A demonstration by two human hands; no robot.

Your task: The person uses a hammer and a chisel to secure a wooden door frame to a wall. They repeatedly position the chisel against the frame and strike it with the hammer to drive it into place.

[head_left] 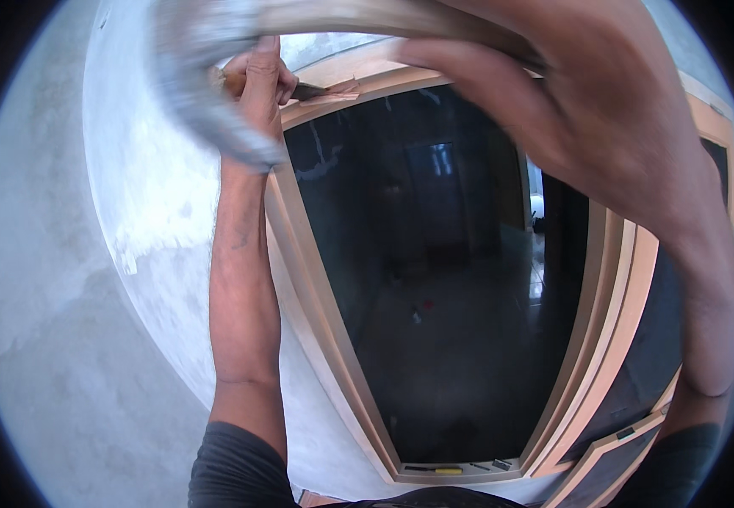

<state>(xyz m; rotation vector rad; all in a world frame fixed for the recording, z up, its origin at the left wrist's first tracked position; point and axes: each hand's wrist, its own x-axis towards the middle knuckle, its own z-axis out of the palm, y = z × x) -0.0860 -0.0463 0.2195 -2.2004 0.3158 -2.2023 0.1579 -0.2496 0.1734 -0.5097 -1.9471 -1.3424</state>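
Observation:
My left hand [258, 78] is raised to the upper left corner of a light wooden door frame [320, 288]. It is closed around a chisel [312, 90] whose tip touches the frame's top rail. My right hand [570, 110] is close to the camera and blurred. It grips the wooden handle of a hammer [206, 93]. The hammer's grey head is smeared by motion and sits just left of and over my left hand. The chisel's handle is mostly hidden by my fingers.
The frame surrounds a dark doorway [443, 296] into a dim room with a shiny floor. A rough grey plastered wall [104, 254] fills the left. A small yellow and black tool [439, 470] lies on the sill at the bottom. More wooden frame pieces [629, 339] stand on the right.

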